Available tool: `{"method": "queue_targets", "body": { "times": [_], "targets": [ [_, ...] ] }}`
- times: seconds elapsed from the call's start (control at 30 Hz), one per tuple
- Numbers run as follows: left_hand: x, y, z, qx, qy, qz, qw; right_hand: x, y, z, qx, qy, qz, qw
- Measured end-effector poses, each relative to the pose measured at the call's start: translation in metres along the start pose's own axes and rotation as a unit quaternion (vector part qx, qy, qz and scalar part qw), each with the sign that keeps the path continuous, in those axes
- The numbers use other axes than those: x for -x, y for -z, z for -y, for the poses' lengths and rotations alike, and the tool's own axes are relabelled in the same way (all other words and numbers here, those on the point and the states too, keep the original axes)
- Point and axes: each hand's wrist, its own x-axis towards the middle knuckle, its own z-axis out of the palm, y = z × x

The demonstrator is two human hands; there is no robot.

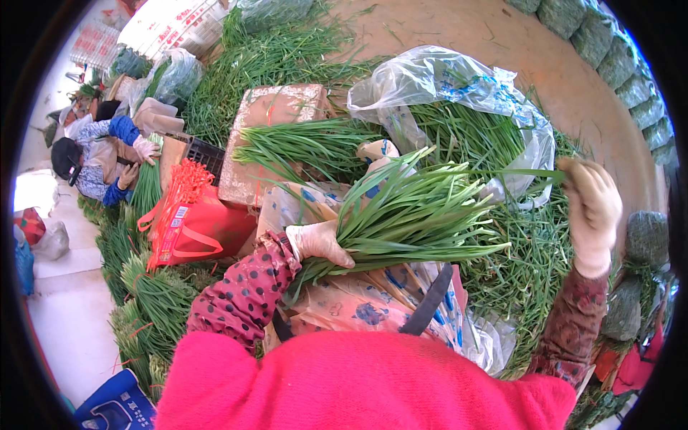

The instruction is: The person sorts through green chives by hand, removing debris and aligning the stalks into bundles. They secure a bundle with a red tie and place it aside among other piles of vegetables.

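My left hand [321, 242], in a pale glove, is wrapped round a thick bunch of garlic chives [412, 218] held over my lap. Their cut ends fan out toward the right. Out to the right, my gloved right hand [593, 208] pinches the end of a long green chive leaf [529, 172], which stretches back to the bunch. A printed apron [365, 297] covers my lap below. Just beyond the bunch, more chives [312, 147] lie across a worn, flat-topped box [247, 115].
An open clear plastic bag [401, 82] full of chives stands ahead on the right. Loose leaves [516, 287] litter the ground around me. At left is a red bag [197, 233] with red ties. A co-worker [93, 158] handles chives farther left. Packed bundles [598, 57] line the right wall.
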Motion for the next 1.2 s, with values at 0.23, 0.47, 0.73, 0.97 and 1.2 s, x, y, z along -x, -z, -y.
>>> {"method": "queue_targets", "body": {
  "times": [0.23,0.47,0.73,0.97,1.2],
  "targets": [
    [-0.001,-0.003,0.002,0.082,-0.006,0.021,0.996,0.076,0.029,-0.021,-0.198,-0.254,-0.051,0.945],
    [-0.003,-0.004,0.007,0.036,-0.031,-0.005,0.999,0.207,0.078,-0.141,-0.06,-0.569,-0.145,0.807],
    [-0.002,-0.013,-0.01,-0.012,0.008,-0.024,1.0,0.057,-0.033,-0.001,-0.043,-0.272,0.094,0.957],
    [-0.002,-0.017,-0.017,-0.049,-0.024,-0.045,0.998,-0.063,-0.152,0.051,0.009,0.101,0.284,0.954],
    [0.001,-0.013,-0.008,-0.023,-0.019,-0.028,0.999,-0.051,-0.112,0.007,-0.101,-0.003,0.101,0.99]
  ]
}}
